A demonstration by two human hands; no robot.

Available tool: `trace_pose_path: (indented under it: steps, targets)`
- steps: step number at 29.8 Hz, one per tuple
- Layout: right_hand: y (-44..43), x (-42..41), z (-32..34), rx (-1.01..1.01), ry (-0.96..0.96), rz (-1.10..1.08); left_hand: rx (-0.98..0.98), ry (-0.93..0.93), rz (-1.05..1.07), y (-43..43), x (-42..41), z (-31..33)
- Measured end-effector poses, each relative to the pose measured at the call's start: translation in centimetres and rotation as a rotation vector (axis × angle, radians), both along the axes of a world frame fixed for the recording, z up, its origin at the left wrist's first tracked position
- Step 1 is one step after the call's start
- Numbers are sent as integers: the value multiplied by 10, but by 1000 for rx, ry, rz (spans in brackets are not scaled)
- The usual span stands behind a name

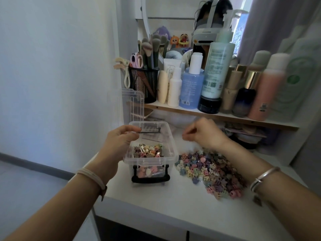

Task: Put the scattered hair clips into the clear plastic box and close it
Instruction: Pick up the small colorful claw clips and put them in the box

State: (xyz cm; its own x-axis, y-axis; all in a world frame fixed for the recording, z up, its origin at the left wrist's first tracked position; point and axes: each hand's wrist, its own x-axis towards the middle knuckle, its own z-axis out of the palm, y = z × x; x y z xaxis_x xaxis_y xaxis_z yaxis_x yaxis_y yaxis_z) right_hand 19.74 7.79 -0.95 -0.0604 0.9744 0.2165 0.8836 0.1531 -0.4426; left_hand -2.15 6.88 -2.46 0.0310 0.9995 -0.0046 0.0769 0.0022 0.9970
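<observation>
My left hand (119,138) has its grip closed on the left rim of the clear plastic box (150,145), thumb and fingers pinching the wall near the back corner, steadying it. My right hand (203,132) hangs in the air just right of the box and behind the loose pile; its fingers are curled into a pinch, but I cannot tell whether a clip sits between them, as anything there is too small to make out.

The box stands on the white tabletop (173,206) near its left edge. Its lid (133,103) is hinged open and stands upright behind the box. The black latch (150,176) on the front hangs down, unfastened.

Inside the box lies a shallow layer of hair clips (148,152), well below the rim. To the right of the box, close beside it, a large heap of scattered hair clips (213,173) spreads across the tabletop.

Assessment: the task is in its early part. By my estimate the heap outside is larger than the amount stored. Remaining: transfer the heap, lower the lid, fasten the latch.
</observation>
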Motion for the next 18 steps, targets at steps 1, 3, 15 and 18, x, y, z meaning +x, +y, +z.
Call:
trace_pose_path:
  steps: [1, 3, 15, 18]
  targets:
    - [-3, -3, 9, 64, 133, 4, -2, -3, -7, 0, 2, 0]
    - [-13, -14, 27, 107, 406, 79, -7, -1, -20, -1, 6, 0]
    - [-13, 28, 1, -236, -73, -47, 9, 16, -24, -5, 14, 2]
    - [-10, 36, -17, -307, -243, -12, 12, 30, -20, -3, 14, 2]
